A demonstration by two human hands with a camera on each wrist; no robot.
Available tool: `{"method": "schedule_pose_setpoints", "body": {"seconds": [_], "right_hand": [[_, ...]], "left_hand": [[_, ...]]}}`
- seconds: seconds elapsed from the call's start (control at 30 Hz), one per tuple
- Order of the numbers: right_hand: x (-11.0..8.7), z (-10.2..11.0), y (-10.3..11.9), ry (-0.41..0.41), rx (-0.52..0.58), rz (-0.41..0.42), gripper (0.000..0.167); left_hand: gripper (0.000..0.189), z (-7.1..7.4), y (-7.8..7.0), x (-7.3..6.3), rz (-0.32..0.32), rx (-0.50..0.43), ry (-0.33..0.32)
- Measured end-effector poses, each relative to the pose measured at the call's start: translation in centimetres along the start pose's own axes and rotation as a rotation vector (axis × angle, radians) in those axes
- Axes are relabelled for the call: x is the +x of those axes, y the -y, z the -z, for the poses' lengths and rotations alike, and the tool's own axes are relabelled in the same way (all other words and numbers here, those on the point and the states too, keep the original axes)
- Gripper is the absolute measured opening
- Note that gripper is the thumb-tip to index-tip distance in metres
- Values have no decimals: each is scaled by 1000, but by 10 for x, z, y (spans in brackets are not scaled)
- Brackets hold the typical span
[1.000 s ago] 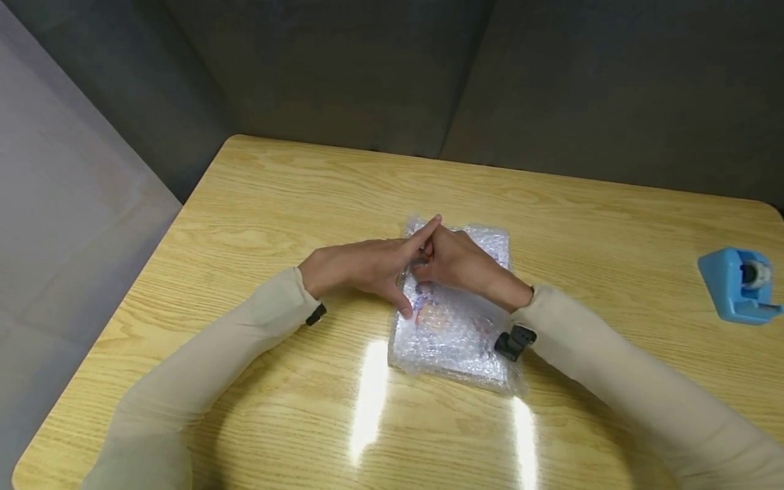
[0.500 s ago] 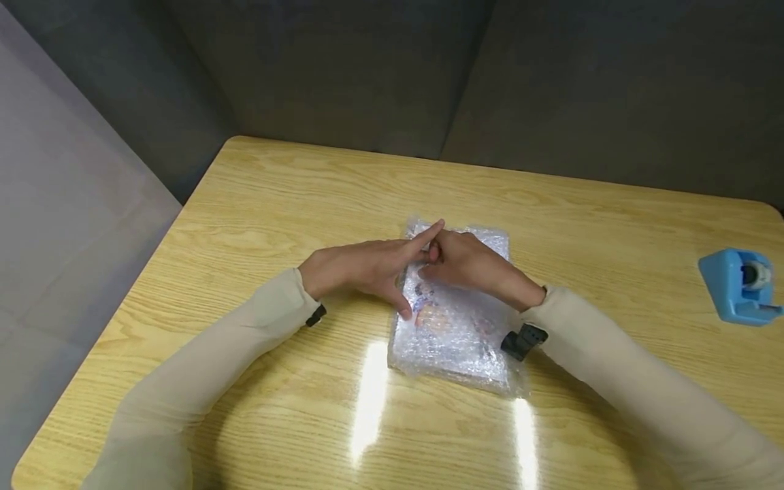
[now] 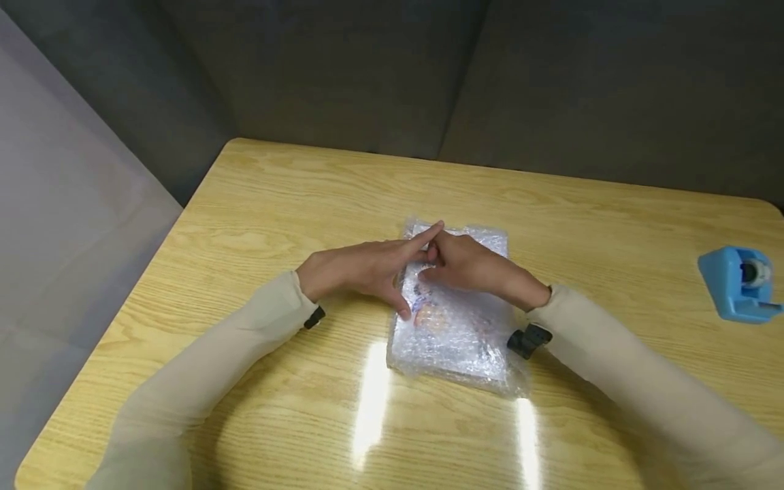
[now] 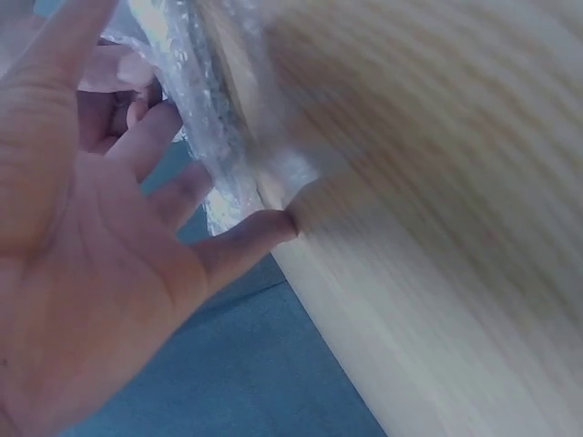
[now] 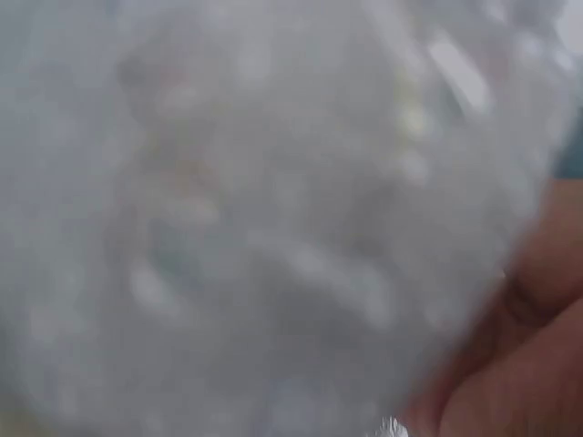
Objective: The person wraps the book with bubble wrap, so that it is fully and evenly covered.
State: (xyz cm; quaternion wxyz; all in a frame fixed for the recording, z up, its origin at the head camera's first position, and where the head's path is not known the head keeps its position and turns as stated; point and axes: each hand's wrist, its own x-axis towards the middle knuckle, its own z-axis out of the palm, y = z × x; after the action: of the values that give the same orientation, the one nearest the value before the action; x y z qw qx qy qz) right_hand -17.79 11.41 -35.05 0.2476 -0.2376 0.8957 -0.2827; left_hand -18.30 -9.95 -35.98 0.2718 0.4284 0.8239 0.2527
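Note:
A flat, book-sized item in bubble wrap (image 3: 450, 340) lies on the table, a colourful picture showing through the plastic. My left hand (image 3: 376, 265) is at its left edge, fingers extended and thumb spread over the top. In the left wrist view the little finger reaches the wood beside the wrap (image 4: 196, 73). My right hand (image 3: 471, 264) is over the upper part of the item with fingers bent, meeting the left fingers. I cannot tell whether those bent fingers pinch anything. Blurred wrap (image 5: 273, 228) fills most of the right wrist view, with the right fingers at its edge.
A blue tape dispenser (image 3: 738, 286) with a roll in it stands at the far right of the wooden table (image 3: 294, 197). Dark panels (image 3: 343, 75) rise behind the table, and a grey surface (image 3: 73, 177) lies along its left side.
My right hand has shifted slightly to the right across the wrapped item. The left hand and the item stay nearly in place.

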Motion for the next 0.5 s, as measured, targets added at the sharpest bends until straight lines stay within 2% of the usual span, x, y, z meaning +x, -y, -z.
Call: {"method": "schedule_pose_setpoints", "body": {"seconds": [0.13,0.23,0.37,0.5], "right_hand": [[-5,7,-3,43,28,41,22],[-14,12,-7,34,9,110,16],[-31,21,-10,4,-26,195,14],[-45,31,-12,59,-34,194,16]], "left_hand": [[139,-1,3,1,-58,-1,-33],[136,-2,5,0,-103,-4,-52],[133,-1,5,-1,-88,5,-47],[133,0,5,-2,-68,17,-38]]}}
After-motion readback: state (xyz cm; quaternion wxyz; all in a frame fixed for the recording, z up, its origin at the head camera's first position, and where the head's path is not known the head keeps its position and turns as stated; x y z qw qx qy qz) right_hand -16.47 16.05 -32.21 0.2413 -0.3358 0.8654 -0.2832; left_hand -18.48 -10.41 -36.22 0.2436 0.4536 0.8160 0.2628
